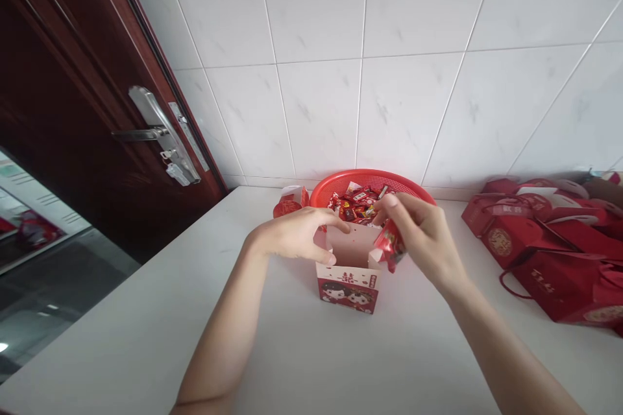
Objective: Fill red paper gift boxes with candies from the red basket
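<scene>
On the white surface (272,350), seen through the single head view, a small open box (348,288) stands upright in front of me, its printed face toward me and its mouth facing up. My left grip (299,237) curves around the box's left side, thumb at the near rim and fingers arched by the far edge; I cannot tell whether it presses the card or only steadies it. My right grip (423,233) is closed on a red wrapped packet (390,245), pinched between thumb and fingers and hanging just beside the right edge of the opening, outside the box. Behind the box sits a red basket (335,178) holding many wrapped sweets (355,207), close to the tiled wall (413,97), with another small carton (291,200) to its left. Finished-looking red boxes (569,279) crowd the right side, well apart from my work. I judge the step in hand to be loading the box. The next move seems to call for lifting the packet clear of the side flap, carrying it left over the mouth and letting go, while my left side keeps the walls spread. How full the box is, I cannot see.
</scene>
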Demonstrator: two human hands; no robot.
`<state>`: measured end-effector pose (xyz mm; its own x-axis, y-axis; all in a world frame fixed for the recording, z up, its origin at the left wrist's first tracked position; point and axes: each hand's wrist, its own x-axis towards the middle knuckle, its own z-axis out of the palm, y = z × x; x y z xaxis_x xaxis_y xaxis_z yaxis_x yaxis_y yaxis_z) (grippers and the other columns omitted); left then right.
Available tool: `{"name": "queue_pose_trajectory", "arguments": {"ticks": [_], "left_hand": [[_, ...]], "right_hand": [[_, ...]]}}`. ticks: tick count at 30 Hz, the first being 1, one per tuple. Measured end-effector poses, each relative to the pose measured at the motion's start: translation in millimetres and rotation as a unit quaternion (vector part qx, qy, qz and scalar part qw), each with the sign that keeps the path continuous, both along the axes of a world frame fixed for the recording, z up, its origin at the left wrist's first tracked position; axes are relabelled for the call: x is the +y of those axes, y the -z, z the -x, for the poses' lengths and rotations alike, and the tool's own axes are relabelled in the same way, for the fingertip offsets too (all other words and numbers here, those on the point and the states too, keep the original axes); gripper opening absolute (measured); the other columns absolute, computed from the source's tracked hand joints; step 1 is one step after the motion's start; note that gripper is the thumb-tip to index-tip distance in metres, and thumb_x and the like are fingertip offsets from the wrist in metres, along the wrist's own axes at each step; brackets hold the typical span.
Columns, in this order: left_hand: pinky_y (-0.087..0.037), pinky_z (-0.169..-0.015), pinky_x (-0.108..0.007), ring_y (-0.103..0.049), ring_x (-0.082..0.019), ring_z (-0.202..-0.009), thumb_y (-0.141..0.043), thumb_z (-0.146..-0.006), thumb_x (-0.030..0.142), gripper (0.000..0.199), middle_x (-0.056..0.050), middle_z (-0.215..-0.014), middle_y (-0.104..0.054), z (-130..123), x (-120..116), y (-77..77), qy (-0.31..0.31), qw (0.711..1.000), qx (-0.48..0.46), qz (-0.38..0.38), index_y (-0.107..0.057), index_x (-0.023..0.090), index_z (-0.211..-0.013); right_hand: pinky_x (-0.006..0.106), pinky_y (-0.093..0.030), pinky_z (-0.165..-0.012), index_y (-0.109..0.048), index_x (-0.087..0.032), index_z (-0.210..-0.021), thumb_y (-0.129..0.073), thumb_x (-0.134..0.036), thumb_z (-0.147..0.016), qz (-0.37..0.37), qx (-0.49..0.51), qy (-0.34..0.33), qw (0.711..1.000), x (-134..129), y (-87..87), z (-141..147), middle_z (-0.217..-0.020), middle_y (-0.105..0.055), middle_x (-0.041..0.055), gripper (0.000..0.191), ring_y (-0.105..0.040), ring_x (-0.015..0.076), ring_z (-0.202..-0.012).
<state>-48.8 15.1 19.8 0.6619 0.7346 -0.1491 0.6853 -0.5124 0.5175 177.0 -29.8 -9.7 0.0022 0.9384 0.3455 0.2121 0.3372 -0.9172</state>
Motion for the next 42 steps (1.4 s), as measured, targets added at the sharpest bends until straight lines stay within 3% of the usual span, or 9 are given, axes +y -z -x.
{"name": "queue_pose_trajectory", "arguments": {"ticks": [3, 7, 11, 16, 19, 22, 25, 31, 42], "left_hand": [[-0.047, -0.087, -0.029, -0.061, -0.024, -0.114, -0.076, -0.074, 0.035, 0.057, -0.003, -0.133, -0.063, 0.0, 0.9, 0.7, -0.005, 1.000, 0.004, 0.007, -0.065, 0.029, -0.129], [-0.048, -0.086, -0.029, -0.061, -0.024, -0.113, -0.076, -0.074, 0.036, 0.057, -0.003, -0.131, -0.064, -1.0, 1.9, 2.2, 0.003, 1.000, -0.011, 0.005, -0.065, 0.029, -0.129], [-0.048, -0.081, -0.028, -0.064, -0.022, -0.106, -0.077, -0.074, 0.034, 0.053, -0.002, -0.126, -0.066, -2.3, 2.3, 1.9, 0.010, 1.000, -0.016, 0.013, -0.066, 0.029, -0.126], [-0.048, -0.089, -0.031, -0.062, -0.025, -0.111, -0.082, -0.070, 0.037, 0.056, -0.004, -0.127, -0.066, -2.3, 2.5, 2.2, -0.014, 1.000, -0.011, -0.004, -0.065, 0.024, -0.123], [-0.047, -0.091, -0.032, -0.060, -0.026, -0.115, -0.082, -0.070, 0.037, 0.063, -0.006, -0.133, -0.062, -1.7, 3.5, 3.7, -0.012, 1.000, -0.013, -0.005, -0.062, 0.024, -0.128], [-0.047, -0.088, -0.031, -0.061, -0.024, -0.111, -0.081, -0.073, 0.035, 0.059, -0.005, -0.128, -0.063, -1.2, 5.2, 4.8, 0.005, 1.000, -0.013, 0.003, -0.063, 0.024, -0.128], [-0.046, -0.090, -0.029, -0.061, -0.023, -0.112, -0.080, -0.074, 0.033, 0.057, -0.004, -0.125, -0.064, -0.3, 7.1, 5.5, 0.026, 0.999, -0.024, 0.005, -0.063, 0.027, -0.129], [-0.046, -0.092, -0.028, -0.060, -0.021, -0.113, -0.080, -0.075, 0.033, 0.053, -0.001, -0.124, -0.065, 0.9, 8.3, 5.3, 0.056, 0.997, -0.038, 0.027, -0.066, 0.030, -0.126], [-0.046, -0.093, -0.030, -0.060, -0.023, -0.116, -0.083, -0.072, 0.038, 0.059, -0.002, -0.129, -0.065, 0.1, 7.8, 6.5, 0.043, 0.997, -0.043, 0.046, -0.066, 0.031, -0.128]], "right_hand": [[0.029, -0.050, -0.055, -0.064, -0.022, -0.097, -0.055, -0.041, -0.087, 0.078, 0.157, -0.063, 0.982, 3.8, -6.8, -8.6, -0.090, -0.069, 0.0047, 0.024, -0.064, 0.0186, -0.068], [0.028, -0.052, -0.060, -0.060, -0.021, -0.097, -0.056, -0.017, -0.069, 0.084, 0.228, -0.119, 0.963, 7.0, -6.0, -11.2, -0.083, -0.065, 0.0010, 0.028, -0.061, 0.0160, -0.068], [0.028, -0.052, -0.063, -0.057, -0.022, -0.110, -0.064, -0.013, -0.073, 0.017, 0.157, -0.121, 0.980, 2.4, -2.8, -4.6, -0.087, -0.068, 0.0004, 0.039, -0.063, 0.0143, -0.069], [0.034, -0.056, -0.080, -0.057, -0.022, -0.117, -0.063, -0.017, -0.085, -0.020, -0.021, -0.201, 0.979, -3.9, -2.4, 0.5, -0.098, -0.073, 0.0042, 0.033, -0.071, 0.0193, -0.087], [0.032, -0.054, -0.074, -0.051, -0.025, -0.122, -0.057, -0.016, -0.088, -0.006, -0.136, -0.212, 0.968, -4.5, 0.8, 1.3, -0.096, -0.073, 0.0018, 0.036, -0.070, 0.0193, -0.086], [0.029, -0.047, -0.063, -0.048, -0.026, -0.113, -0.057, -0.016, -0.089, -0.020, -0.205, -0.180, 0.962, -4.0, 4.5, 2.1, -0.086, -0.072, -0.0018, 0.028, -0.066, 0.0170, -0.073], [0.026, -0.043, -0.059, -0.054, -0.024, -0.100, -0.055, -0.015, -0.089, -0.040, -0.238, -0.183, 0.953, -3.9, 4.7, 1.6, -0.085, -0.071, -0.0011, 0.014, -0.063, 0.0156, -0.070], [0.026, -0.045, -0.062, -0.067, -0.020, -0.095, -0.055, -0.011, -0.088, -0.074, -0.259, -0.226, 0.936, -3.5, -2.7, -5.0, -0.086, -0.071, 0.0016, 0.016, -0.062, 0.0146, -0.072], [0.026, -0.048, -0.061, -0.064, -0.020, -0.085, -0.054, -0.010, -0.087, -0.039, -0.225, -0.264, 0.937, -3.1, -9.5, -14.0, -0.079, -0.067, -0.0001, 0.015, -0.062, 0.0146, -0.070]]}}
